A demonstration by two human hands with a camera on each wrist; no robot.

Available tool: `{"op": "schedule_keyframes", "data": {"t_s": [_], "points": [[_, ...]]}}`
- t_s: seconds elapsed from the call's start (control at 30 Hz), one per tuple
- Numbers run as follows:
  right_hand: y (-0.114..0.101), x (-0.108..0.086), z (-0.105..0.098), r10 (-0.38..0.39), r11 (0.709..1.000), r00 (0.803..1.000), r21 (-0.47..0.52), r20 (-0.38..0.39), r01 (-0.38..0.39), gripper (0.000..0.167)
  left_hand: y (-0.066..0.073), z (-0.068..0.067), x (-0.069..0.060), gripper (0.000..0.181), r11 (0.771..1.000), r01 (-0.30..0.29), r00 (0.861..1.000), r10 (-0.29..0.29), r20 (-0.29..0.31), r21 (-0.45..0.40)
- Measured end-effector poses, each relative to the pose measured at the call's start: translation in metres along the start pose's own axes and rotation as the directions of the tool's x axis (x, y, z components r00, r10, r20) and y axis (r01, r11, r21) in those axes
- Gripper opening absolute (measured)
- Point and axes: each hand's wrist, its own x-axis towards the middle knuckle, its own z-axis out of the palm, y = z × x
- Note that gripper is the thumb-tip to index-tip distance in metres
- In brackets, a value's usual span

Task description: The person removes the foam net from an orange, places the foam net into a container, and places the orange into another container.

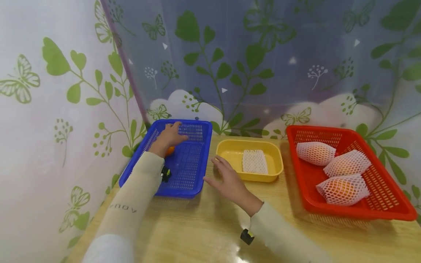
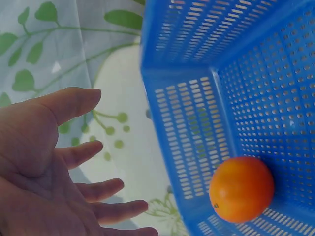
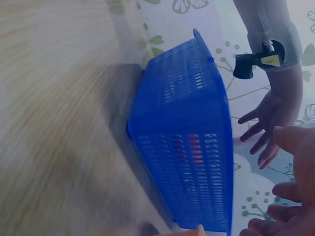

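Note:
Above the blue basket [image 1: 184,160] hovers my left hand [image 1: 169,138], fingers spread and holding nothing. An orange fruit [image 2: 241,190] lies in that basket, partly hidden under the left hand in the head view. In the left wrist view the left hand [image 2: 64,172] is apart from the fruit. My right hand [image 1: 230,182] is held with fingers extended between the blue basket and the yellow tray [image 1: 245,176], gripping nothing. A white foam net [image 1: 254,162] lies flat in the tray. The right wrist view shows the right hand's fingers [image 3: 290,191] relaxed, beside the blue basket [image 3: 182,113].
On the right stands a red basket [image 1: 348,213] with three fruits in white foam nets [image 1: 343,190]. All the containers stand on a wooden table [image 1: 197,230]. A curtain with green leaves [image 1: 223,69] hangs behind it.

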Motion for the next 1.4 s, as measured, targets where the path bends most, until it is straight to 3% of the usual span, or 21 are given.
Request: {"op": "schedule_keyframes", "data": {"t_s": [0.17, 0.37, 0.67, 0.8, 1.1, 1.23, 1.4], "points": [[0.003, -0.007, -0.026, -0.01, 0.995, 0.999, -0.101, 0.034, 0.014, 0.07, 0.014, 0.003, -0.01, 0.072, 0.999, -0.035, 0.999, 0.035, -0.001, 0.018], [0.012, -0.018, -0.066, -0.054, 0.97, 0.998, -0.234, 0.038, 0.061, 0.073, 0.044, 0.005, -0.028, 0.074, 0.988, -0.118, 0.993, 0.117, 0.016, 0.096], [0.025, -0.035, -0.122, -0.028, 0.949, 0.998, -0.311, 0.059, 0.045, 0.073, 0.083, 0.015, -0.054, 0.077, 0.972, -0.214, 0.977, 0.212, 0.033, 0.099], [0.032, -0.046, -0.134, -0.001, 0.948, 0.998, -0.319, 0.067, 0.023, 0.074, 0.1, 0.03, -0.062, 0.081, 0.96, -0.272, 0.962, 0.271, 0.03, 0.069], [0.034, -0.06, -0.165, 0.042, 0.921, 0.992, -0.39, 0.118, 0.008, 0.083, 0.131, 0.07, -0.073, 0.084, 0.925, -0.378, 0.922, 0.374, 0.099, 0.023], [0.042, -0.065, -0.186, 0.116, 0.901, 0.982, -0.433, 0.151, -0.04, 0.085, 0.141, 0.084, -0.079, 0.085, 0.916, -0.401, 0.91, 0.398, 0.114, -0.003], [0.066, -0.073, -0.209, 0.171, 0.874, 0.968, -0.482, 0.182, -0.063, 0.087, 0.153, 0.11, -0.09, 0.085, 0.91, -0.413, 0.9, 0.414, 0.133, -0.038]]}}
